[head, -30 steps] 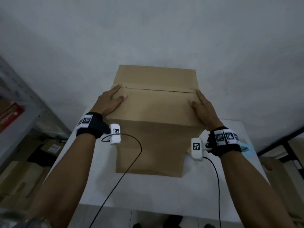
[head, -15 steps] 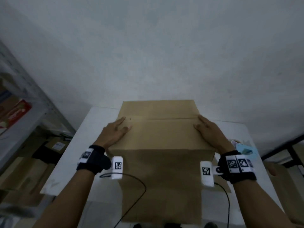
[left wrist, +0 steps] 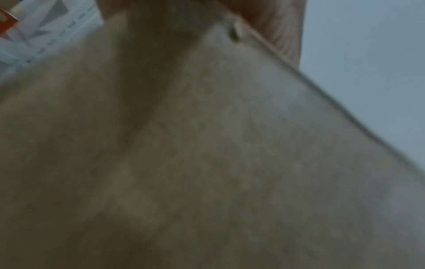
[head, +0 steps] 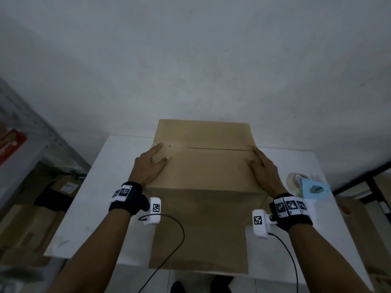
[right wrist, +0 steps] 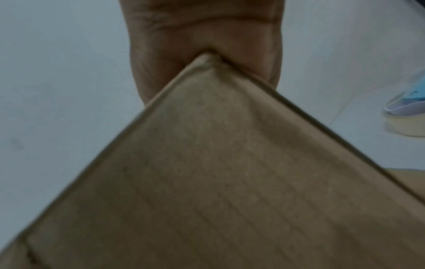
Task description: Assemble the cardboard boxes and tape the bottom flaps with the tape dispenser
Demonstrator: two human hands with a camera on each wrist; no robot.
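Note:
A brown cardboard box (head: 203, 166) stands on the white table (head: 118, 157) with its two long flaps folded flat on top, the seam between them running left to right. My left hand (head: 151, 163) lies flat on the near flap's left end, fingers straight. At the near flap's right end my right hand (head: 261, 168) presses the same way, the box corner (right wrist: 204, 60) against its palm. In the left wrist view the box (left wrist: 207, 145) fills the frame, blurred. A light blue tape dispenser (head: 313, 189) with a tape roll (right wrist: 407, 125) lies on the table to the right.
A white wall (head: 190, 60) rises just behind the table. A metal shelf (head: 19, 144) with a red package stands at the left, with cardboard boxes (head: 25, 225) on the floor below it. More cardboard (head: 364, 229) sits beyond the table's right edge.
The box has come down onto the table while both hands stay flat on its top flaps. The view has tilted down, so the tape dispenser now shows at the right.

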